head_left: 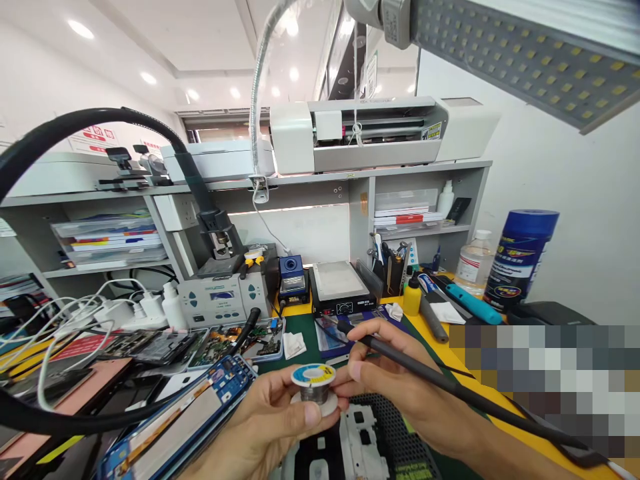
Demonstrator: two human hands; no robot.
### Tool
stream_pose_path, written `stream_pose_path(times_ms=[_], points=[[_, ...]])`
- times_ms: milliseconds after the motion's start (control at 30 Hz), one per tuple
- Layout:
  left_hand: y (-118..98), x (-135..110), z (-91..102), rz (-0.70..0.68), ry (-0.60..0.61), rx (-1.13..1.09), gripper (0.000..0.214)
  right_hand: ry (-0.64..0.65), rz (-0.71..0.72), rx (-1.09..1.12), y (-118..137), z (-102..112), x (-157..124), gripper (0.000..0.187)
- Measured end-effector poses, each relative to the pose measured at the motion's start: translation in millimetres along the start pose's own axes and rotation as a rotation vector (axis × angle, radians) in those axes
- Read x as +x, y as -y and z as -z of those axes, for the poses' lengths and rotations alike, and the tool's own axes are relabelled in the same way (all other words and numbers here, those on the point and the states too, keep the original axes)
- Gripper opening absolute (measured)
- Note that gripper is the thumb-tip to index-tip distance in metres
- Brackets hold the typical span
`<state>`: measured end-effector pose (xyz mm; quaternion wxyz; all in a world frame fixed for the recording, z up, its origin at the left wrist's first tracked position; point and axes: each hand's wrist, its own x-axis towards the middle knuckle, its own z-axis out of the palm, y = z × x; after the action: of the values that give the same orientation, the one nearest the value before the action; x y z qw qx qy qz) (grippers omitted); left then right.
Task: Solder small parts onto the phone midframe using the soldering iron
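My left hand [267, 420] is closed around a small spool of solder wire [314, 393], its thumb on the lower flange. The spool stands upright, with a blue and yellow label on top and grey wire wound round its core. A soldering iron [425, 373] with a long black handle lies in my right hand [395, 367], slanting from upper left to lower right. Fingertips of that hand also meet the spool's right side. Below both hands is a metal phone frame part [363, 440] on a black perforated holder [400, 427], partly hidden by the hands.
Opened phones [185, 420] and a tray of circuit boards [270, 340] lie left. Behind stand a grey hot-air station [223, 300], a small blue-topped soldering station [293, 277] and a heating plate [340, 280]. A blue spray can [520, 260] stands right. A black hose [75, 120] arches at left.
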<state>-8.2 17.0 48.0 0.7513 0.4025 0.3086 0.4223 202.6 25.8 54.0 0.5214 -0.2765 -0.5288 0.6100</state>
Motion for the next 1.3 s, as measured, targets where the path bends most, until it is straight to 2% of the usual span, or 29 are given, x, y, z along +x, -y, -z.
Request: stream_pose_path(times_ms=[267,567,667,767,1033,1300], points=[[9,8,-0.1,-0.222,-0.139,0.212,0.041,0.007,0.039,-0.130,5,1,-6,0.022],[8,8,-1.8,-0.251,-0.168,0.262,0.047,-0.026,0.028,-0.118,3,3,-6,0.023],[8,7,-0.4,-0.216,-0.163,0.206,0.046,-0.039,0.045,-0.121,0,5,-4,0.024],[7,6,1.4,-0.112,-0.150,0.088,0.043,-0.026,0.041,-0.135,0,8,-3,0.026],[1,3,3.7,0.057,-0.007,-0.133,0.027,0.014,0.014,-0.145,-5,8,-2,0.027],[2,7,6.7,0.083,-0.079,0.009,0.032,0.016,0.000,-0.145,-5,9,-2,0.026]])
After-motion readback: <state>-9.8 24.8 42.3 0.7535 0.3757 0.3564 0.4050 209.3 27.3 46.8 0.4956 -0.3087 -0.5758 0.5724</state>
